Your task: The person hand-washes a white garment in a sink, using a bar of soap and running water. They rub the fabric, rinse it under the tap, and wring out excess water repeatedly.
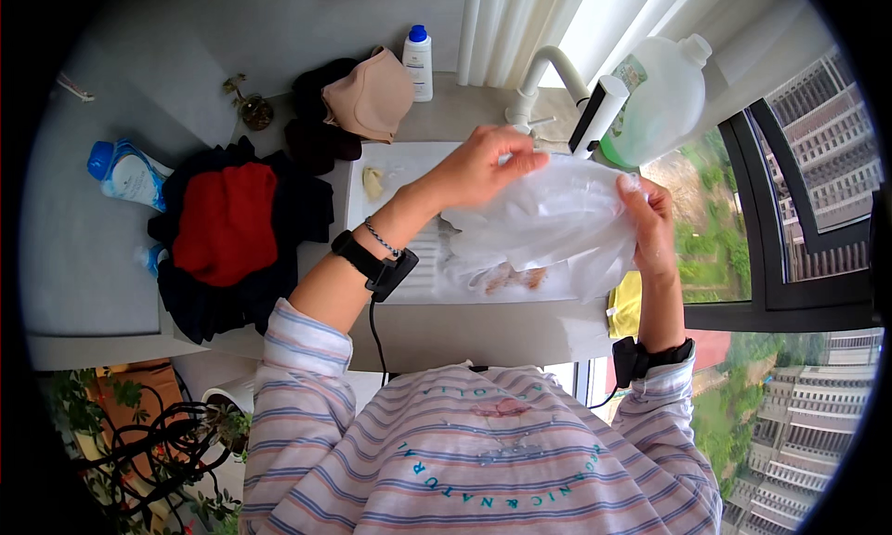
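Observation:
A wet, white sheer cloth (550, 207) is spread between my two hands over a white laundry sink (401, 256) with a ribbed washboard part. My left hand (491, 162) pinches its upper left edge between thumb and fingers. Its right edge is bunched in my right hand (647, 214). Reddish-brown stains show under the lower edge of the cloth; whether they lie on fabric or on the sink I cannot tell. A pale yellowish piece, perhaps soap (373, 183), lies at the sink's upper left. Behind the cloth stands a white faucet (554, 61).
Left of the sink lie a red cloth (226, 221) on dark clothing (198, 312), a beige bra (373, 92) and a detergent bottle (132, 175). A white bottle (418, 68) and a big jug of green liquid (655, 96) stand behind. A yellow cloth (625, 305) hangs at right.

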`<act>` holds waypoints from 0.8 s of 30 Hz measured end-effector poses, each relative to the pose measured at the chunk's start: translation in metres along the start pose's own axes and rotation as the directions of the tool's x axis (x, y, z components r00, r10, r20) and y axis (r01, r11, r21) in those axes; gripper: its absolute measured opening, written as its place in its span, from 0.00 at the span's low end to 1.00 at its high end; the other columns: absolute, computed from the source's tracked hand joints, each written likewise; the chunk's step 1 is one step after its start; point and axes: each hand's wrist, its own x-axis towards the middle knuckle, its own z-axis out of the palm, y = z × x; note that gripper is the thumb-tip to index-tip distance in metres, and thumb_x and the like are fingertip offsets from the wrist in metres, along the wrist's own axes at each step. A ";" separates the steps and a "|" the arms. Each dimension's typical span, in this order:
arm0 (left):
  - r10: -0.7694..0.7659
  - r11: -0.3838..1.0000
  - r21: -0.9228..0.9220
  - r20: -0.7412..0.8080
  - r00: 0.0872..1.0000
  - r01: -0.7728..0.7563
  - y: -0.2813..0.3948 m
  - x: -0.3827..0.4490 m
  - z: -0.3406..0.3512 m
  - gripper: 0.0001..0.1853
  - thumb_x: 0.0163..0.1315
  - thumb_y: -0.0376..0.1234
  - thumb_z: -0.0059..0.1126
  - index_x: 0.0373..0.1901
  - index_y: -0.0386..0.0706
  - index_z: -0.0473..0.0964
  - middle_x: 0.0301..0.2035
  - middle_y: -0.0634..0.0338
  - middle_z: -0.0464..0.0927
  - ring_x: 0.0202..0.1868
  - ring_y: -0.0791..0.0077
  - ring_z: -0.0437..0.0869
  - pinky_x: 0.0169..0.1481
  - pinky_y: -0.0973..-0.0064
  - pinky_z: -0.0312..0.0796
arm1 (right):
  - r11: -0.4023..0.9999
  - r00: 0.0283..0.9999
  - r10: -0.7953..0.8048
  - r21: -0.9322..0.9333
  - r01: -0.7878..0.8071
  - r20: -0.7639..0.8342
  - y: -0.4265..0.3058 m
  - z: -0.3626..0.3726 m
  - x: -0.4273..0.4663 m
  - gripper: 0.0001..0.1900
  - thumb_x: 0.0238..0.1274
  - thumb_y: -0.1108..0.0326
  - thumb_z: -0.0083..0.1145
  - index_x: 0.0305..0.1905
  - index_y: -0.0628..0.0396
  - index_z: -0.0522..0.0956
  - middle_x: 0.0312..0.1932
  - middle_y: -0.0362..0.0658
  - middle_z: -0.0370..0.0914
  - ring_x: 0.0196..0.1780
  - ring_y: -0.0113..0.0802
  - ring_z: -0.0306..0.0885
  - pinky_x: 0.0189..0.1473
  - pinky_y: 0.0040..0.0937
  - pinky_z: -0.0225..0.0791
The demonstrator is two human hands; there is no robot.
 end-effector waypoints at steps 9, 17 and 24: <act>-0.040 0.948 0.317 0.126 0.991 -0.002 0.014 0.024 -0.030 0.20 0.59 0.47 0.62 0.24 0.43 0.68 0.19 0.69 0.63 0.29 0.74 0.57 0.37 0.75 0.58 | 0.981 0.969 -0.194 -0.028 0.192 -0.152 -0.027 -0.008 -0.004 0.16 0.65 0.59 0.55 0.27 0.58 0.81 0.20 0.33 0.74 0.23 0.17 0.66 0.27 0.18 0.57; -0.135 0.789 0.608 0.023 0.991 0.093 0.001 0.015 -0.045 0.22 0.51 0.53 0.66 0.23 0.45 0.70 0.20 0.68 0.67 0.34 0.69 0.57 0.48 0.71 0.53 | 0.969 0.947 -0.243 -0.003 0.248 -0.212 -0.047 -0.011 -0.014 0.20 0.65 0.59 0.54 0.18 0.55 0.73 0.19 0.32 0.70 0.24 0.17 0.61 0.29 0.18 0.52; -0.007 0.681 0.733 -0.009 1.000 0.011 0.001 0.008 -0.066 0.18 0.50 0.46 0.69 0.25 0.44 0.73 0.26 0.65 0.71 0.39 0.69 0.68 0.54 0.70 0.55 | 0.937 0.889 -0.350 -0.133 0.325 -0.295 -0.045 -0.033 -0.016 0.18 0.64 0.61 0.56 0.18 0.52 0.70 0.18 0.29 0.63 0.24 0.15 0.55 0.27 0.18 0.47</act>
